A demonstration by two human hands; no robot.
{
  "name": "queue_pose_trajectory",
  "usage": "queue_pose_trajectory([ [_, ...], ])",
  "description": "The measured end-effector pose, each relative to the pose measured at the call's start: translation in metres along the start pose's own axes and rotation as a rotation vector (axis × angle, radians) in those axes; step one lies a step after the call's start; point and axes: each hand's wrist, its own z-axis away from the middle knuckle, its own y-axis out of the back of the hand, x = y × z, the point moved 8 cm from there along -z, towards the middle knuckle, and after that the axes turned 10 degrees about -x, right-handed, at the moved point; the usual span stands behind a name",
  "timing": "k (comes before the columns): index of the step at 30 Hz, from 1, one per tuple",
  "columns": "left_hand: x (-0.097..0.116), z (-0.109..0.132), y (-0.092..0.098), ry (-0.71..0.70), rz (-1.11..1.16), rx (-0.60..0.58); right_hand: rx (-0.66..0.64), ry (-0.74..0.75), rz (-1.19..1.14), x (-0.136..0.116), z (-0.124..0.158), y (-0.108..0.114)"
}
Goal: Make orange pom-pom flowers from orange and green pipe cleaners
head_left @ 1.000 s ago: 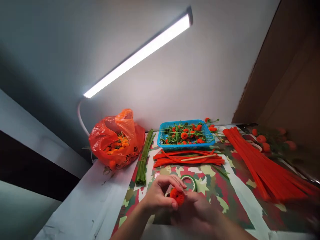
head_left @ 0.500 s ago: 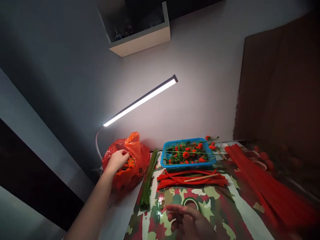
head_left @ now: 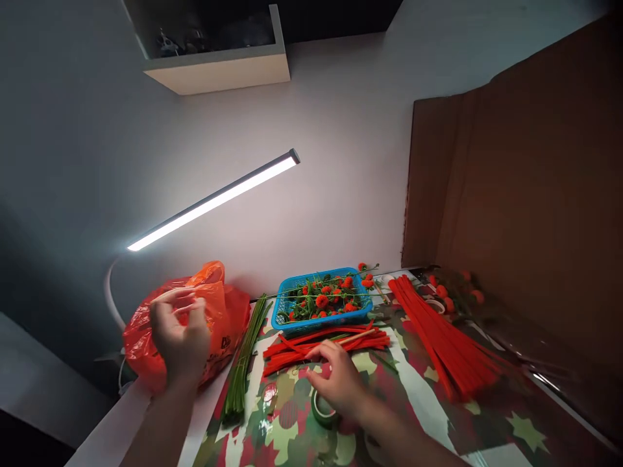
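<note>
Head view: the camouflage-patterned cover bears a fan of long red strips, a blue basket of red flowers, a green stem bundle and shorter red strips; an orange-red bag stands at the left. The left hand is in front of that bag, fingers curled toward the thumb; whether they pinch anything, I cannot tell. The right hand, thumb and forefinger spread, is near the shorter strips. Good handling here probably means lifting the left wrist clear of the thin plastic and not nudging the tape roll, partly hidden by the right hand.
</note>
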Motion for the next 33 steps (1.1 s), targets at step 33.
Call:
queue_pose_trajectory([
  [33, 0.013, 0.107, -0.139, 0.105, -0.138, -1.354, 0.03, 0.323, 0.226, -0.071, -0.028, 0.07],
])
